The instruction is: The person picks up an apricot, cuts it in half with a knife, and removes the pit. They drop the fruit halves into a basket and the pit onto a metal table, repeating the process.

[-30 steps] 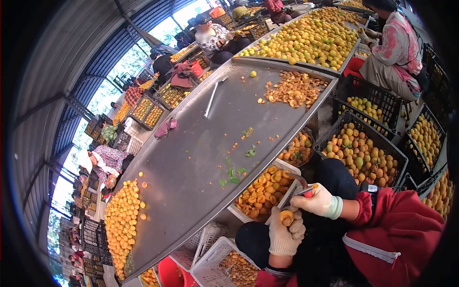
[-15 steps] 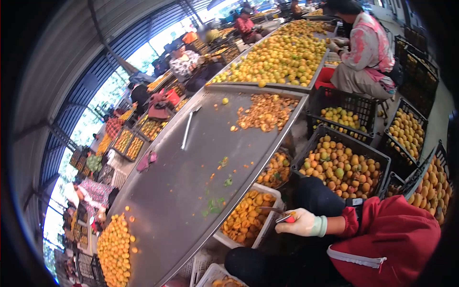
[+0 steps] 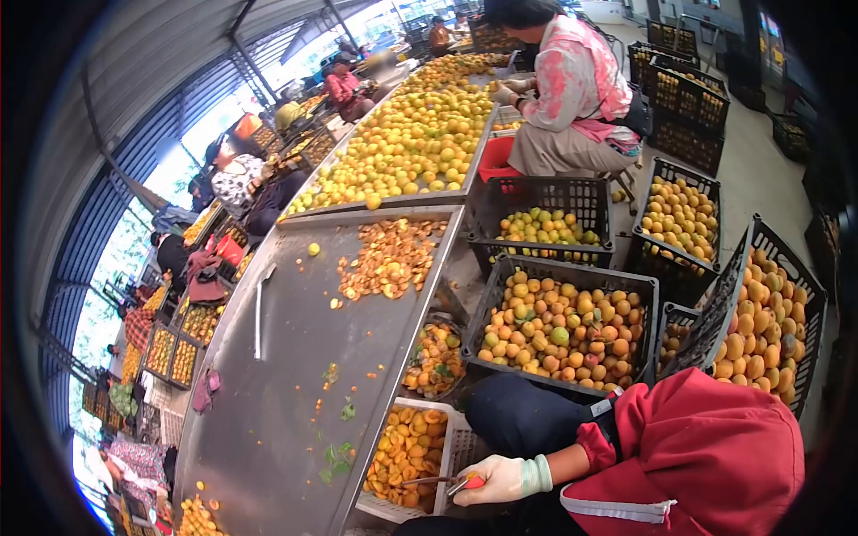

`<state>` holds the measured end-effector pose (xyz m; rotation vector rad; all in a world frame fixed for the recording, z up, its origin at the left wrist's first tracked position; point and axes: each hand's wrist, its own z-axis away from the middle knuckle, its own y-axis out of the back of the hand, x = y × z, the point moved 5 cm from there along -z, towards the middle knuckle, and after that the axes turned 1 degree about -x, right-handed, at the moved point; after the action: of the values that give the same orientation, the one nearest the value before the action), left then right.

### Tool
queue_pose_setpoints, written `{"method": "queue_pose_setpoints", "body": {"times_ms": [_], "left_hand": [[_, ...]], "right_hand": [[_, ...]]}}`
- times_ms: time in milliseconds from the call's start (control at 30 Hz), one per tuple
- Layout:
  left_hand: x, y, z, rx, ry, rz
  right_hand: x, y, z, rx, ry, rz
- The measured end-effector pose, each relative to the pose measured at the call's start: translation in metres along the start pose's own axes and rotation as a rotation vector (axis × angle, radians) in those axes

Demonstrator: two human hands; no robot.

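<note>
In a pale glove, my right hand (image 3: 494, 480) is closed around a small red-handled knife (image 3: 471, 481). Its thin dark blade points left, over the edge of a white crate (image 3: 458, 444) of halved orange fruit, apparently apricots (image 3: 407, 451). My red sleeve (image 3: 593, 447) comes in from the right, beside a dark-trousered knee (image 3: 527, 415). My left hand is out of view. Left of the crate stands a metal table (image 3: 259, 411) with a pile of fruit pieces (image 3: 391, 259) at its far end.
Black crates of whole fruit (image 3: 567, 335) stand beyond my knee and to the right. A long metal tool (image 3: 259, 313) and a pinkish cloth (image 3: 206, 391) lie along the table's left side. Across the far table (image 3: 411, 143) sits a person in a pink-patterned top (image 3: 581, 80).
My view has swung right, so the table and crates appear farther left. My right hand still holds the knife beside the white crate and appears lower in the picture.
</note>
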<state>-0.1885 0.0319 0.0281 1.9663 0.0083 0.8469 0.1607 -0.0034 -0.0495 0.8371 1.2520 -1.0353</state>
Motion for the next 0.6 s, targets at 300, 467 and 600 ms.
{"method": "queue_pose_setpoints", "body": {"times_ms": [300,467,600], "left_hand": [[0.097,-0.086,-0.031,-0.222,-0.228,0.283],[0.107,-0.102,0.024,-0.558,0.180,0.701],[0.064,-0.121,0.016,-0.583,-0.239,0.441]], "right_hand": [[0.020,0.179,-0.011,0.650,0.108,0.344],[0.157,0.347,0.080,1.503,-0.461,0.457],[0.195,0.306,0.133,1.532,-0.890,0.248]]}}
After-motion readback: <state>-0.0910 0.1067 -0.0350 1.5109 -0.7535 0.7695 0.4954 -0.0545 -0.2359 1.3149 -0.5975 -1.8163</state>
